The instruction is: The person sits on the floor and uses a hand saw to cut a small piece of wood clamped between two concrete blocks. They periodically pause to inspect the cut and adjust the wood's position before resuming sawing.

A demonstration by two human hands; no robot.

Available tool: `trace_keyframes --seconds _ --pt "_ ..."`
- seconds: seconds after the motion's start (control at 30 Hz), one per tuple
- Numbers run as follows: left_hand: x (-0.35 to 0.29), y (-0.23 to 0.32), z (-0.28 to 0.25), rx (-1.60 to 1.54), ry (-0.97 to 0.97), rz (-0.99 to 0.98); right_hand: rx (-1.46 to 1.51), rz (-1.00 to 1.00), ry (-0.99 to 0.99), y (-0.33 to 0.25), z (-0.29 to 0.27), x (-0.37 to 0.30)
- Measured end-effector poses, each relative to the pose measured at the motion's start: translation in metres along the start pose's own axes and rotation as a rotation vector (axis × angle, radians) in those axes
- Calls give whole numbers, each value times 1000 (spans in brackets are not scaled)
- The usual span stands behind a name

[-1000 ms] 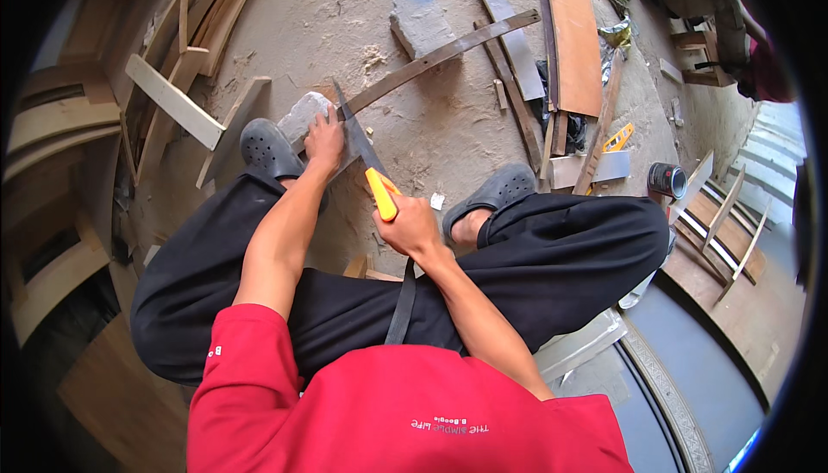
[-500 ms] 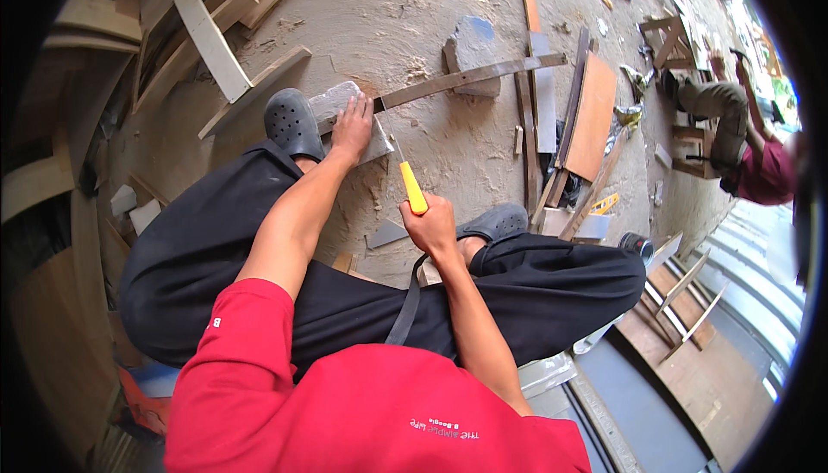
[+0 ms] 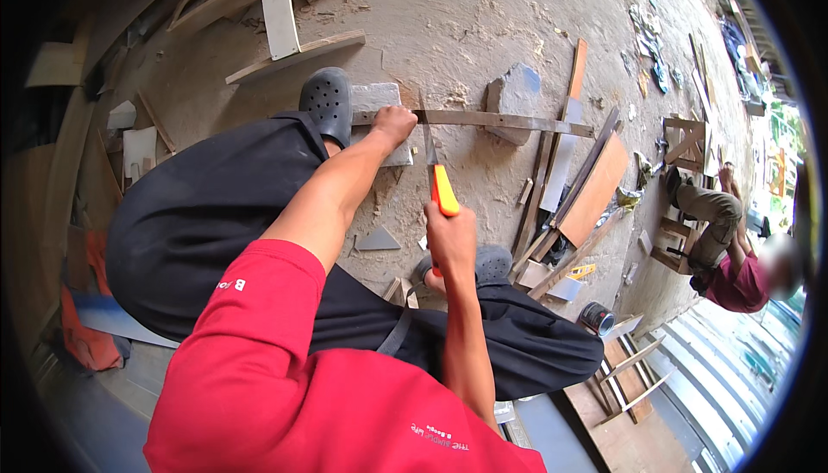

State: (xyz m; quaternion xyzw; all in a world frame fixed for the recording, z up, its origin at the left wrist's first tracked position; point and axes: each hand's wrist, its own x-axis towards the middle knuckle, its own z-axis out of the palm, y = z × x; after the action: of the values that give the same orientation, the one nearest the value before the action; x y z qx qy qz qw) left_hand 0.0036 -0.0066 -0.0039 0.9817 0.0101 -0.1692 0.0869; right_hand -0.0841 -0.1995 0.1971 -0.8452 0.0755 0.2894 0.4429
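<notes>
The thin, stiff strip (image 3: 483,119) lies across two stone blocks, pinned by the left hand (image 3: 392,124) pressing its end, while the right hand (image 3: 450,240) grips the light saw (image 3: 435,171) by its yellow handle.

Head view, single: a wide fisheye worn on the person's head, facing steeply down over the red-shirted chest and black-trousered knees to the dusty floor. Landmark: the long wooden strip (image 3: 483,119), near the frame's centre, close below the lens. Beyond and right of the strip the view reaches a seated co-worker (image 3: 733,249), well apart. Straight edges bow toward the dark rim.
</notes>
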Motion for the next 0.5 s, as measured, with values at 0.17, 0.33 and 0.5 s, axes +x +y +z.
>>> trace_keyframes --seconds 0.17,0.33,0.5 --pt "3 -5 9 -56 69 -28 -39 -37 42 12 -17 -46" --pt "3 1 23 -36 85 -69 -5 -6 76 21 10 5" --pt "1 -2 11 -5 -41 -84 -116 -71 47 -5 -2 -7"
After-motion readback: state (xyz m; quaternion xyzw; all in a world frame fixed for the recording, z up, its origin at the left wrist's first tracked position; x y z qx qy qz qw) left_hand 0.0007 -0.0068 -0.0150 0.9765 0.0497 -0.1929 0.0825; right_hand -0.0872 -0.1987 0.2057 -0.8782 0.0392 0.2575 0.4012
